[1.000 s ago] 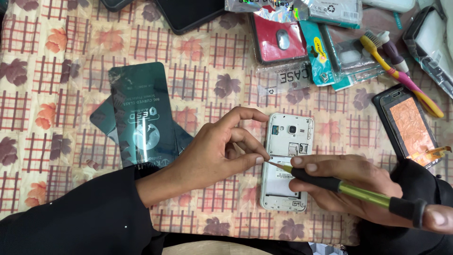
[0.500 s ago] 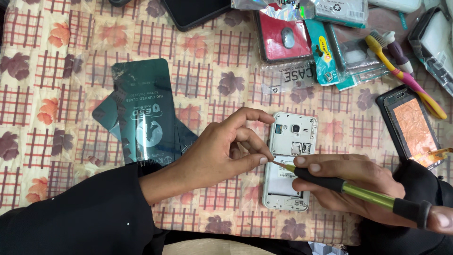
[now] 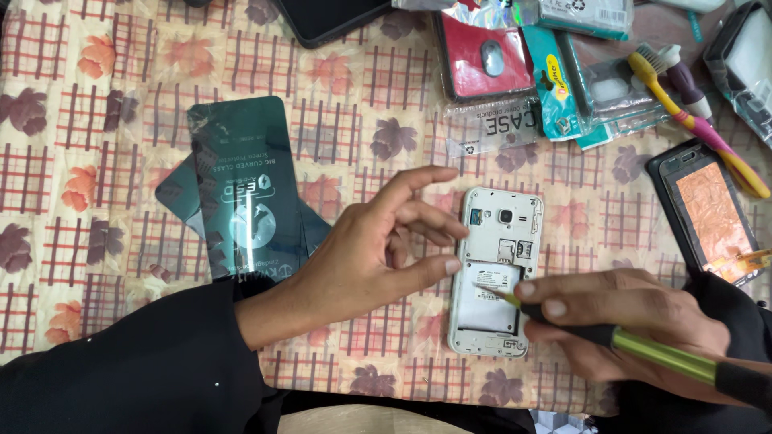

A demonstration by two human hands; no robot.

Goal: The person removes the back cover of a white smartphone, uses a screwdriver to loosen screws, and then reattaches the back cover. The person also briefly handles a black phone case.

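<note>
White phone (image 3: 494, 273) lies face down on the patterned cloth (image 3: 121, 72), back cover off, camera and card slots bare at the top, battery bay below; sits centre-right, between both hands.

Head view, the only one: left hand (image 3: 366, 257) loose, fingers spread, gripping nothing; thumb tip touches the phone's left edge about mid-height, index lifted above the top corner; reads as steadying, not clamping. Right hand (image 3: 611, 329) is closed round a screwdriver (image 3: 619, 341), black grip, green shaft; tip rests on the upper edge of the battery bay, near the middle of the body.

Around: dark green screen-protector packs (image 3: 249, 189) left of the left hand, well apart from the phone; red case (image 3: 482, 48) and clear-packed cases (image 3: 494, 124) above; toothbrush (image 3: 696, 120) top right; second phone (image 3: 708, 217) with a copper-coloured panel at the right, just beside the right sleeve.

Progress, my read: cover removal done; whether a battery sits in the bay I can't tell, label area only; no loose screws visible on the cloth, so frame screws look untouched; inner work at an early stage, most of the teardown left.
</note>
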